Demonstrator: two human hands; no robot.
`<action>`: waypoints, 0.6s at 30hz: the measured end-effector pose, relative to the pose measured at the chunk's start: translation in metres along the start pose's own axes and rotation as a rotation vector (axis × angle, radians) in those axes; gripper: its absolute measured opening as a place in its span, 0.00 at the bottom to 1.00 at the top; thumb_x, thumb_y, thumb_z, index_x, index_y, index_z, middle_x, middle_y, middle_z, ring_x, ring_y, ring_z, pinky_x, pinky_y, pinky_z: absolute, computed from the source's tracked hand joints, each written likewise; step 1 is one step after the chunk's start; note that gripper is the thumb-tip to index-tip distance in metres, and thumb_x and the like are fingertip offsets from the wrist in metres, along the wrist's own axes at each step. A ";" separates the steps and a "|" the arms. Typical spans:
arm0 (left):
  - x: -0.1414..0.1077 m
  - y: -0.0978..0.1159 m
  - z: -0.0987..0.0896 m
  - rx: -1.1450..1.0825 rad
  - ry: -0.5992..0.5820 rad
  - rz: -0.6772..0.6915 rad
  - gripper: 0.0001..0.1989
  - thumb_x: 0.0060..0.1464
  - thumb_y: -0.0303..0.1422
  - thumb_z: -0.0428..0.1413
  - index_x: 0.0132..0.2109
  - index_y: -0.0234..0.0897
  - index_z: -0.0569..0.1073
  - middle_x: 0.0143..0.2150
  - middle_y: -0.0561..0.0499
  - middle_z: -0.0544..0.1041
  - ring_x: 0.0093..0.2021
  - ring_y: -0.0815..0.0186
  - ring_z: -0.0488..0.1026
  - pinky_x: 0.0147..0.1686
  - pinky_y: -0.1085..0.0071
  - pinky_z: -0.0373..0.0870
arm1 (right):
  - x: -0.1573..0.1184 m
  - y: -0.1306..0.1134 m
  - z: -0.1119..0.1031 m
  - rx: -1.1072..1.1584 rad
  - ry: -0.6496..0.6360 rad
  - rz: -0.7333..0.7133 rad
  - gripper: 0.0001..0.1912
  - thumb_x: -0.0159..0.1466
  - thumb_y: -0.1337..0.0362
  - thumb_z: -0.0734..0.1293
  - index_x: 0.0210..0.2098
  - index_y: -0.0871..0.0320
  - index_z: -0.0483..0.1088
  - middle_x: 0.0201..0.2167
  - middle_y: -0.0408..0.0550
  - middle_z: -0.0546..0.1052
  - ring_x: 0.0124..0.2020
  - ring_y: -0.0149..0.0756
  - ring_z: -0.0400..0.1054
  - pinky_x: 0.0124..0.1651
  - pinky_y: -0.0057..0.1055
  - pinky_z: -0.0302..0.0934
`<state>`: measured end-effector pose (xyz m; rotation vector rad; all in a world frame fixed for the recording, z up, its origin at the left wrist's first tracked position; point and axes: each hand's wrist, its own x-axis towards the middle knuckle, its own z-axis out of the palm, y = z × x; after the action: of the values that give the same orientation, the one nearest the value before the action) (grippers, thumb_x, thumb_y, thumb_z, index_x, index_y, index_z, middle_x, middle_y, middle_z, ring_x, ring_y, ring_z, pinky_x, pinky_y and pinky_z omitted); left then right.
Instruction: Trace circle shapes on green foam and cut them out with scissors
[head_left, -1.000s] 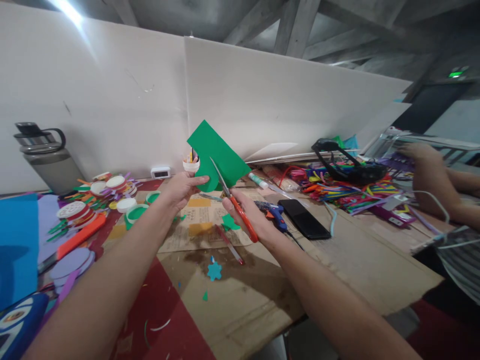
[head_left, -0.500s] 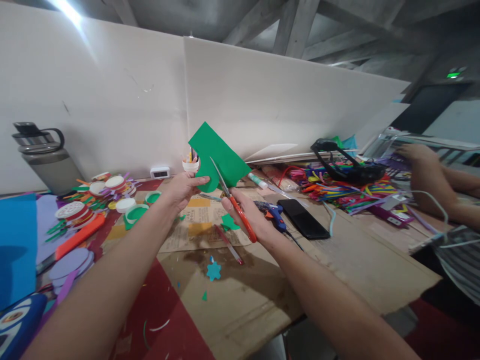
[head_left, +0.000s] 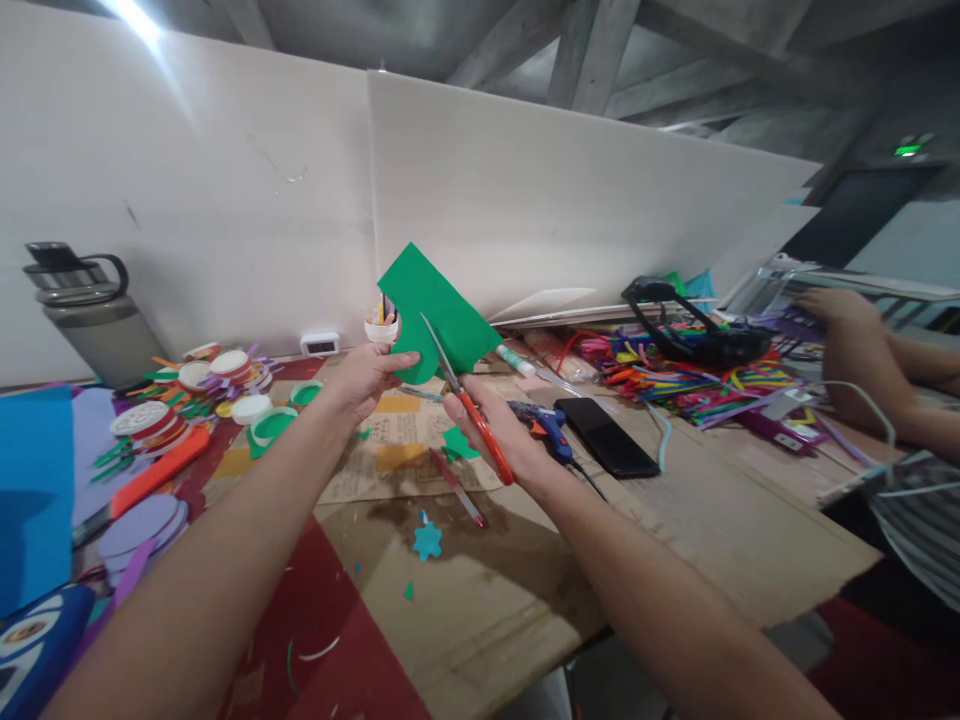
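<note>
My left hand (head_left: 373, 378) pinches the lower left edge of a green sheet (head_left: 442, 300), thumb on the near side. The sheet is raised above the table, with a rounded cut edge at its lower part. My right hand (head_left: 491, 415) is wrapped round the orange handles of a pair of scissors (head_left: 480, 425). Their blades point up and to the left, lying against the sheet at its lower middle. Below my hands on the table are a red pen (head_left: 457, 488), a green scrap (head_left: 459, 443) and a blue flower-shaped cutout (head_left: 427, 541).
To the left stand a grey bottle (head_left: 97, 325), small decorated drums (head_left: 150, 428) and an orange utility knife (head_left: 165, 470). Rightward lie a blue glue gun (head_left: 553, 435), a black phone (head_left: 607, 437) and colourful pipe cleaners (head_left: 675, 385). Another person's arm (head_left: 862, 350) rests at far right.
</note>
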<state>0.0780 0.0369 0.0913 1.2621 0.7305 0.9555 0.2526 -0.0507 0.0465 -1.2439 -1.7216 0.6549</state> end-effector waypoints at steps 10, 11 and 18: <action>-0.001 0.002 0.002 -0.003 -0.007 0.000 0.18 0.35 0.36 0.69 0.37 0.42 0.77 0.34 0.48 0.81 0.37 0.57 0.77 0.41 0.61 0.69 | 0.000 -0.003 0.000 0.005 -0.004 0.028 0.17 0.63 0.48 0.62 0.31 0.54 0.55 0.22 0.36 0.58 0.21 0.27 0.54 0.23 0.25 0.49; -0.001 0.003 0.002 -0.001 -0.006 0.004 0.18 0.34 0.36 0.69 0.37 0.41 0.77 0.34 0.48 0.81 0.37 0.57 0.77 0.42 0.61 0.69 | 0.000 -0.003 0.000 0.009 -0.007 0.029 0.17 0.63 0.48 0.62 0.32 0.54 0.55 0.22 0.36 0.58 0.21 0.27 0.54 0.23 0.25 0.49; -0.001 0.001 0.000 0.001 -0.019 -0.015 0.18 0.34 0.37 0.69 0.36 0.39 0.78 0.36 0.45 0.81 0.42 0.53 0.77 0.43 0.58 0.68 | 0.000 -0.003 -0.001 0.025 -0.015 0.039 0.18 0.63 0.47 0.63 0.31 0.54 0.55 0.22 0.36 0.58 0.21 0.27 0.54 0.23 0.25 0.48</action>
<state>0.0771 0.0363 0.0924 1.2632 0.7249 0.9295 0.2522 -0.0520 0.0489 -1.2609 -1.6997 0.7081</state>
